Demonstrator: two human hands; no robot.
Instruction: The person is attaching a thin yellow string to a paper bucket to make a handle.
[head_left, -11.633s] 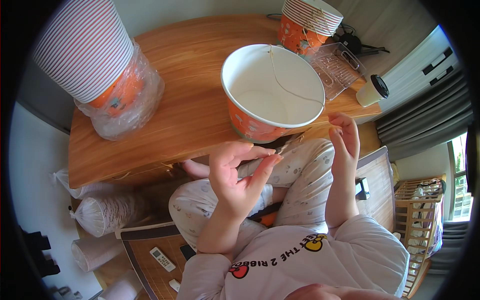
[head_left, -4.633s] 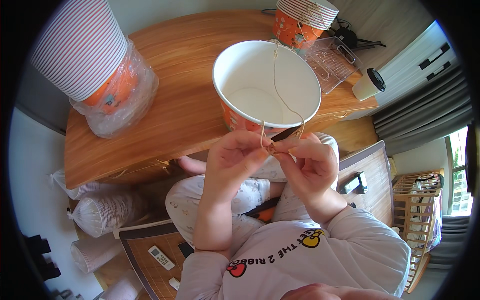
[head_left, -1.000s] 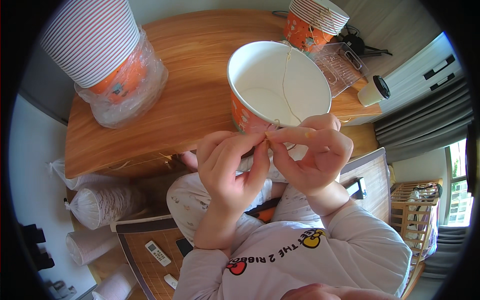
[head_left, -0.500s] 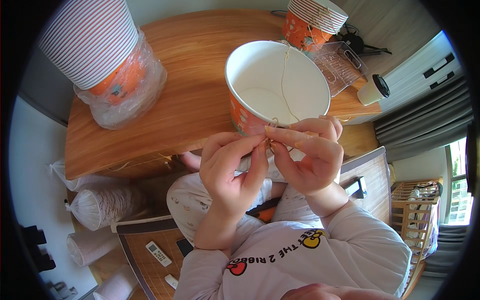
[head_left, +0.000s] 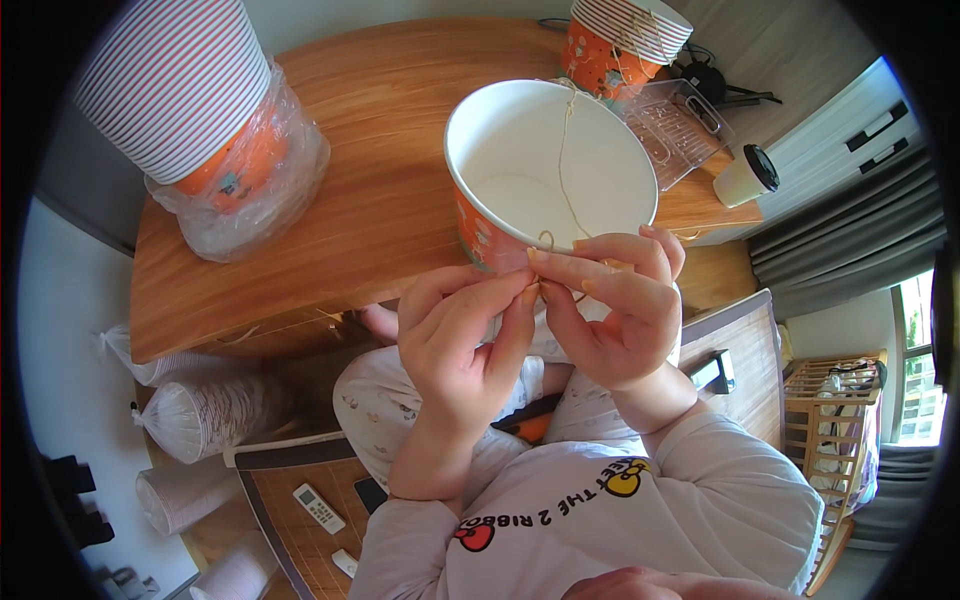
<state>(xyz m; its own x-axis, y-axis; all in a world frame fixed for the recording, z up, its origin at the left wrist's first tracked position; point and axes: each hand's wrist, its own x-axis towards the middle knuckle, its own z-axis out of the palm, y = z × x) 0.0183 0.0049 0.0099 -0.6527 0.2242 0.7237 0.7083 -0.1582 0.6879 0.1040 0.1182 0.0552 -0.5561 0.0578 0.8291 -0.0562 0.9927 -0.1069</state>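
Note:
A large paper bucket [head_left: 480, 236], white inside and orange outside, stands near the desk's front edge. From its far rim a thin tan string [head_left: 563, 165] runs down across the inside to my hands. Just in front of the near rim, my left hand [head_left: 455, 345] pinches the string between thumb and forefinger. My right hand [head_left: 628, 320] meets it there, its thumb and forefinger closed on the same string, other fingers curled. A small loop of string stands up above the fingertips. Whether a knot lies between them is hidden by the fingers.
On the wooden desk [head_left: 380, 130], a tall bucket stack [head_left: 180, 100] in clear plastic stands left. Behind right are more nested buckets [head_left: 610, 65] draped with string, a clear tray [head_left: 675, 125] and a lidded cup [head_left: 745, 178]. Bagged stacks [head_left: 215, 410] lie lower left, near a remote [head_left: 318, 508].
The hands keep their pinch with hardly any movement. The bucket and desk items sit very slightly further left and up in the picture.

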